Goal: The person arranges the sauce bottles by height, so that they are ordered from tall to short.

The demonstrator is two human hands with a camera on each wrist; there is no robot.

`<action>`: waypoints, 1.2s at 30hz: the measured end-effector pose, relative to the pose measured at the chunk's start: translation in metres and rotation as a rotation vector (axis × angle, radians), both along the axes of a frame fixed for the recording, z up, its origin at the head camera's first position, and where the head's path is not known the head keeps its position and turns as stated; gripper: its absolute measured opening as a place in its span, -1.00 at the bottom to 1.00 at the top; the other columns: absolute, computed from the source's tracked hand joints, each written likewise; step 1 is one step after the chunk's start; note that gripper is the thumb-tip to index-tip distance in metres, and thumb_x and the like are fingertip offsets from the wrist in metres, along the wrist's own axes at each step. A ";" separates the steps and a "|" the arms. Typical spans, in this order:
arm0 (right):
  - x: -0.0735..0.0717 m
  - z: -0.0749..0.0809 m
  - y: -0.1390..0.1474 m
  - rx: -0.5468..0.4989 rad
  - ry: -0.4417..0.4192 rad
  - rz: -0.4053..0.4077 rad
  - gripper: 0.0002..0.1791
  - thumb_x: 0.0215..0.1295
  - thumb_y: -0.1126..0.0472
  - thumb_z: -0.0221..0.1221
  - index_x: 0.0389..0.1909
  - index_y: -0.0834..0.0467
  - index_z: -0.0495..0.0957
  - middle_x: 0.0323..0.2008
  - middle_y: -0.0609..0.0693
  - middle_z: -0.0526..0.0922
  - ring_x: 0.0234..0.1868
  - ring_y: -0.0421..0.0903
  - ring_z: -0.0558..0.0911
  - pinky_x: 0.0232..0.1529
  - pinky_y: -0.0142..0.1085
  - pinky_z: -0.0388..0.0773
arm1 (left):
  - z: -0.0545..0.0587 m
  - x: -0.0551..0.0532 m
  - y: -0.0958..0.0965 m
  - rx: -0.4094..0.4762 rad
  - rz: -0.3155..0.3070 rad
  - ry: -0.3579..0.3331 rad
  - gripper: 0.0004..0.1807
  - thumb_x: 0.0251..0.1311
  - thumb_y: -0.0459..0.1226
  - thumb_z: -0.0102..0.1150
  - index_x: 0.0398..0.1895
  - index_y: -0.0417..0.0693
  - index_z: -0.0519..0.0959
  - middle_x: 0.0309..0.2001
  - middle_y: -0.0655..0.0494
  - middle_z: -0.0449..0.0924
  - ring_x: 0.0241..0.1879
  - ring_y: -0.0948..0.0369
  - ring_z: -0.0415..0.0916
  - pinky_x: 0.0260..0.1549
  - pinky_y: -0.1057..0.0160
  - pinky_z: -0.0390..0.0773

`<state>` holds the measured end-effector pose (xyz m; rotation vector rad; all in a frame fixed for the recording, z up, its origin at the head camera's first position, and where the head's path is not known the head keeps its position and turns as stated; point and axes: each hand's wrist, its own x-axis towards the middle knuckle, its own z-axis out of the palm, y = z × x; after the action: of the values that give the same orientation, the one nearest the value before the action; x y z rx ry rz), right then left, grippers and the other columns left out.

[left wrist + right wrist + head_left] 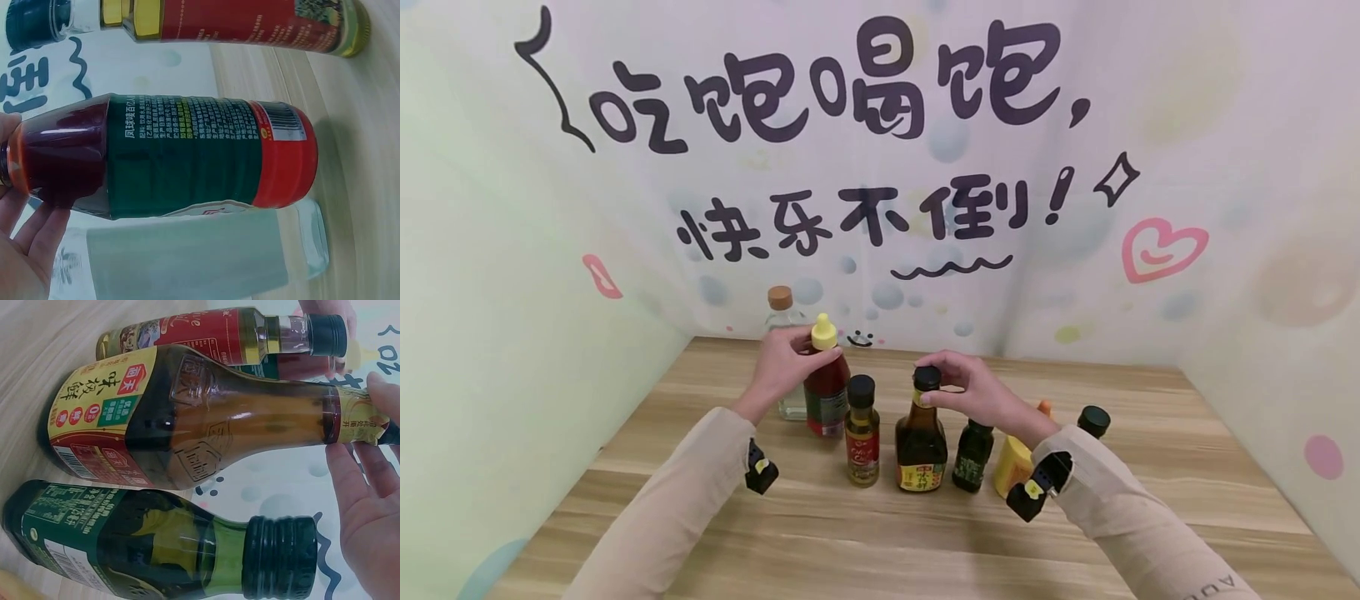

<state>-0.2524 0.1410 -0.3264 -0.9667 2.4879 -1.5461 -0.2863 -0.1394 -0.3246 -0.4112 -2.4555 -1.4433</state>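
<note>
My left hand (782, 364) grips a ketchup bottle (827, 400) by its neck, just under the yellow nozzle cap. Its green and red label (187, 156) fills the middle of the left wrist view. The fingers of my right hand (981, 393) hold a brown soy sauce bottle (921, 446) at the neck, below the black cap. Both bottles are upright. Between them stands a slim oil bottle (862, 450) with a red label and dark cap. A dark green bottle (973, 458) is right of the soy sauce.
Behind the ketchup stands a clear bottle with a brown cap (780, 298). Under my right forearm are a yellow bottle (1013, 468) with an orange tip and another bottle's dark cap (1094, 420). The wooden table (820, 542) meets a printed cloth backdrop (1075, 300) behind the bottles.
</note>
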 end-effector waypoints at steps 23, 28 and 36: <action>0.001 0.004 -0.001 0.001 0.020 0.005 -0.56 0.07 0.30 0.22 0.02 0.21 0.40 -0.17 0.08 0.52 -0.18 -0.07 0.54 -0.12 -0.28 0.46 | -0.009 -0.022 0.023 -0.004 0.048 -0.058 -0.55 -0.07 -0.16 0.30 -0.08 -0.16 0.55 -0.11 -0.08 0.56 -0.11 0.07 0.51 -0.17 0.13 0.49; 0.000 0.002 -0.001 -0.009 0.010 0.004 -0.56 0.08 0.30 0.21 0.02 0.22 0.40 -0.16 0.09 0.51 -0.17 -0.06 0.53 -0.13 -0.25 0.48 | -0.010 -0.025 0.024 0.022 0.061 -0.094 -0.53 -0.05 -0.17 0.29 -0.02 -0.13 0.51 -0.06 -0.07 0.53 -0.07 0.07 0.48 -0.13 0.11 0.47; 0.002 0.002 -0.001 -0.009 -0.010 -0.005 -0.56 0.08 0.31 0.21 0.03 0.22 0.39 -0.16 0.10 0.51 -0.17 -0.05 0.53 -0.14 -0.24 0.48 | -0.014 -0.027 0.027 0.025 0.085 -0.111 -0.53 -0.03 -0.17 0.28 0.00 -0.11 0.50 -0.06 -0.05 0.53 -0.07 0.08 0.48 -0.14 0.11 0.47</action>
<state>-0.2507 0.1403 -0.3243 -0.9525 2.4803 -1.5612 -0.3138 -0.1122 -0.3387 -0.2245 -2.5048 -1.4981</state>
